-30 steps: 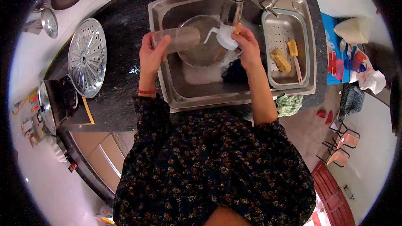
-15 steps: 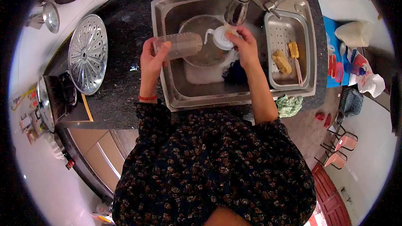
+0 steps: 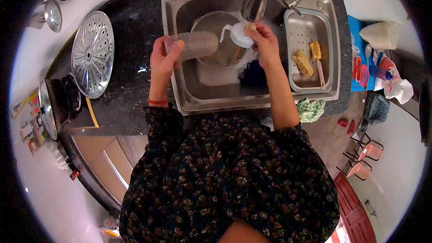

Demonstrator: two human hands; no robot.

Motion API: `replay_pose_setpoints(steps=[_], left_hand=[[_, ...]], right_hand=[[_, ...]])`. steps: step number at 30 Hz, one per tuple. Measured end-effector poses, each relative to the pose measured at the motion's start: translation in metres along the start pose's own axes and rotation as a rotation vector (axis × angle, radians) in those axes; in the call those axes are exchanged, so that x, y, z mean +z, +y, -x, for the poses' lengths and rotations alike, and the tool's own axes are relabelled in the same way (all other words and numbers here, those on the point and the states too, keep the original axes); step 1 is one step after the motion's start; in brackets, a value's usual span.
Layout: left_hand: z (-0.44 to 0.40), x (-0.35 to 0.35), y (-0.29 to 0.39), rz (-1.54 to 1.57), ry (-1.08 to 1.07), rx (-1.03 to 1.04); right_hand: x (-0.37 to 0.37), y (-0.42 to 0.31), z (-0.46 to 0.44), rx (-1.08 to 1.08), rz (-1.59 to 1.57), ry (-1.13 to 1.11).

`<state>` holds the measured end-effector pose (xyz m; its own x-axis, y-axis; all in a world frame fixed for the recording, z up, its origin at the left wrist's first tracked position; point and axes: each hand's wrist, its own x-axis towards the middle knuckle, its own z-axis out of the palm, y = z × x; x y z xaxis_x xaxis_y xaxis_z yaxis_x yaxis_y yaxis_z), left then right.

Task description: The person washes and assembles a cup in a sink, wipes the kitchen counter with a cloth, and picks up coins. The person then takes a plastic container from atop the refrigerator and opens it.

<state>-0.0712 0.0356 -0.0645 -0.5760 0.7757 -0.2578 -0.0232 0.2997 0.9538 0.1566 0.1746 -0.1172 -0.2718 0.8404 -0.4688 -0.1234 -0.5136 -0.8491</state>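
Note:
My left hand (image 3: 163, 60) is wrapped round the base of a clear plastic bottle (image 3: 198, 45), which lies nearly level over the sink's left side with its mouth to the right. Under the faucet (image 3: 254, 4), my right hand (image 3: 265, 42) pinches a white lid (image 3: 240, 36) with a curved loop at its left. A small gap separates lid and bottle mouth. Below them, a round metal basin (image 3: 211, 62) stands in the steel sink (image 3: 198, 89), partly hidden by the bottle. A dark scrubber or cloth (image 3: 254, 75) lies beside the basin, near some suds.
At the sink's right, a perforated tray (image 3: 299, 40) holds a yellow sponge (image 3: 303, 63) and a pink-handled brush (image 3: 318, 65). A green cloth (image 3: 310, 110) hangs at the counter's front edge. A perforated steamer plate (image 3: 92, 54) leans at the left, near a lidded pot (image 3: 58, 103).
The lid has turned slightly in my right hand and risen a little towards the faucet. My left hand and the bottle have barely shifted; the whole view has moved slightly.

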Motion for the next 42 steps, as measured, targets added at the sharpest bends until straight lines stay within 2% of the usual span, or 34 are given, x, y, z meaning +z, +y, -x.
replay_pose_setpoints(steps=[2,20,23,29,33,36,40,42], left_hand=[[0.000,-0.001,-0.002,0.008,0.006,0.007],[-0.004,-0.004,-0.010,-0.088,0.022,0.004],[0.001,-0.003,-0.003,-0.076,0.018,0.023],[0.000,-0.001,-0.005,-0.151,0.044,0.012],[0.000,0.002,-0.004,-0.096,0.000,0.011],[0.003,0.003,0.000,-0.073,-0.003,-0.010],[0.003,-0.002,-0.002,-0.095,-0.005,-0.007],[0.004,-0.004,-0.004,-0.079,0.001,0.000]], right_hand=[[0.001,0.000,0.000,-0.009,-0.063,-0.011],[0.001,0.004,-0.002,-0.033,0.010,-0.005],[-0.001,0.002,0.001,0.040,0.010,0.044],[-0.001,-0.010,0.009,0.013,0.009,0.048],[-0.018,-0.004,-0.003,-0.045,0.006,0.028],[-0.030,-0.022,-0.008,-0.083,-0.031,-0.015],[-0.061,-0.065,-0.028,-0.084,0.096,-0.093],[-0.089,-0.071,-0.058,-0.191,0.083,-0.213]])
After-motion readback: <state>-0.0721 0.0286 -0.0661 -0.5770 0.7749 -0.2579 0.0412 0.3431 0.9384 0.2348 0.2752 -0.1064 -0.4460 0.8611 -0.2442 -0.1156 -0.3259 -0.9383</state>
